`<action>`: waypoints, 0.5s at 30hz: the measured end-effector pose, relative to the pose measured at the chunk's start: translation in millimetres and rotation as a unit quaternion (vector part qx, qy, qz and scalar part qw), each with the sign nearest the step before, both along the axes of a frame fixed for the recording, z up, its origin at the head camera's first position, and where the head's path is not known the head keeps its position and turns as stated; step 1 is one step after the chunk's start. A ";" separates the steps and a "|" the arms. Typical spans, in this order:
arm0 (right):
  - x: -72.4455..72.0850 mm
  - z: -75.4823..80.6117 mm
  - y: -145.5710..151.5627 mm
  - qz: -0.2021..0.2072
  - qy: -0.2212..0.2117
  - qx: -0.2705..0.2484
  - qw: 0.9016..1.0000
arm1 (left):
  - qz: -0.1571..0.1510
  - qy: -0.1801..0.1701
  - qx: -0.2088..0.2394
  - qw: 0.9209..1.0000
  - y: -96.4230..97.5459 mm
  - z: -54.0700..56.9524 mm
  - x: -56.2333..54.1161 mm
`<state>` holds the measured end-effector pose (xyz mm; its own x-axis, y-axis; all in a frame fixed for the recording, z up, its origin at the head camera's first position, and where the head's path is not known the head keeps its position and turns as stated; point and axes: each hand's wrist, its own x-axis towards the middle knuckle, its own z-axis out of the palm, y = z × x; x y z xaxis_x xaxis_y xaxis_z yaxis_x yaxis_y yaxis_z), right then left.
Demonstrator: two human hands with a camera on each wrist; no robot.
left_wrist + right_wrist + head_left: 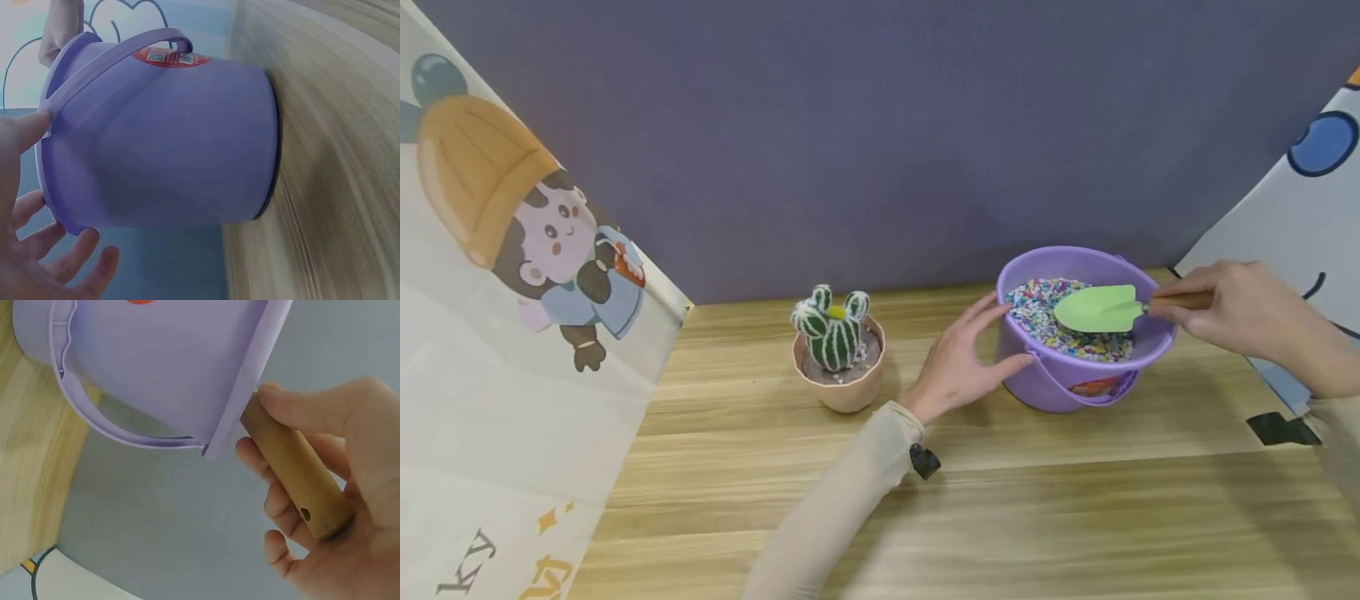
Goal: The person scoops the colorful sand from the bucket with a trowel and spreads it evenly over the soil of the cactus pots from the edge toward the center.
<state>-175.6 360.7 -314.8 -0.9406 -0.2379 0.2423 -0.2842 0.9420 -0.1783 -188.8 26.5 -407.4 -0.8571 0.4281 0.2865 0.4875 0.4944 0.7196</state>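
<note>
A purple bucket (1052, 387) stands upright on the wooden surface, with small multicoloured pebbles (1037, 312) inside. My right hand (1247, 312) grips the wooden handle (294, 469) of a small trowel, thumb along it and fingers curled beneath. The trowel's light green blade (1097, 309) lies over the pebbles, inside the rim's outline; I see no pebbles on it. My left hand (962, 358) steadies the bucket's left side, its fingers spread. In the left wrist view, the thumb (31, 128) touches the rim beside the handle's joint, and other fingertips reach the rim or hang free.
Left of my left hand, a crocheted green cactus (835, 342) sits in a peach pot (846, 396). A dark blue-grey panel (880, 150) rises behind. Printed cartoon panels border the left and right sides. The wooden surface (1037, 517) extends in front of the bucket.
</note>
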 end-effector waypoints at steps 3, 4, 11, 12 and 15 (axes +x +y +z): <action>-5.8 -9.8 -8.0 0.030 0.032 -0.015 0.999 | 0.004 0.001 0.005 1.000 -1.2 -0.3 -0.4; -8.2 -14.6 -12.6 0.041 0.034 -0.025 0.998 | 0.006 0.001 0.008 1.000 -1.6 -0.6 -0.5; -13.0 -35.8 -29.5 0.041 0.025 -0.107 0.993 | 0.007 -0.004 -0.001 1.000 -1.3 1.9 0.6; -12.6 -36.2 -29.0 0.040 0.030 -0.109 0.993 | 0.007 -0.004 -0.004 1.000 -1.1 2.2 0.7; -11.7 -35.5 -26.7 0.027 0.024 -0.117 0.992 | 0.012 -0.003 -0.009 1.000 -0.7 2.7 1.1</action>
<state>-187.4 334.0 -350.3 -0.9138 -0.2193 0.3419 -0.3467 0.8597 -0.3752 -187.7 25.8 -404.7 -0.8684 0.4130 0.2744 0.4718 0.5183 0.7133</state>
